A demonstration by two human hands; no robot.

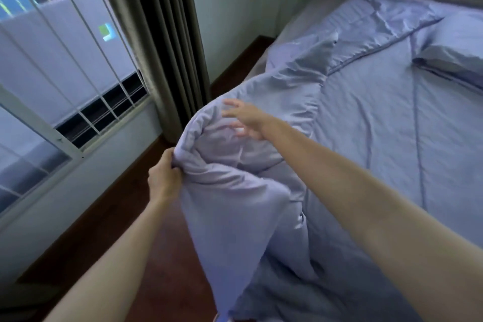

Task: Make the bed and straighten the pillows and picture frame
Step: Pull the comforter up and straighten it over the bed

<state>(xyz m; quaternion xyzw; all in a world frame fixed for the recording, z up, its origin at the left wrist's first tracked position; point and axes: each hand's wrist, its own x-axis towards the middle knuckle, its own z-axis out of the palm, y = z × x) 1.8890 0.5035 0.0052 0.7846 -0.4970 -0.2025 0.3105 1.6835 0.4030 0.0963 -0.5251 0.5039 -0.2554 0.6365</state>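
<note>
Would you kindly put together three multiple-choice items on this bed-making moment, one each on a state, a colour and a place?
1. What is the left hand doing to the duvet?
A. gripping its bunched edge
B. pressing flat on it
C. hanging clear of it, empty

2. What colour is the duvet?
A. red
B. pale blue-lilac
C. dark green

3. Where is the pillow?
A. in the left hand
B. on the bed, at the right of the view
C. under the duvet

Answers:
1. A, as the fingers curl round a fold of the raised fabric.
2. B, as the whole cover shows that pale blue-lilac tone, like the sheet.
3. B, as it lies uncovered on the sheet, far from both hands.
</note>
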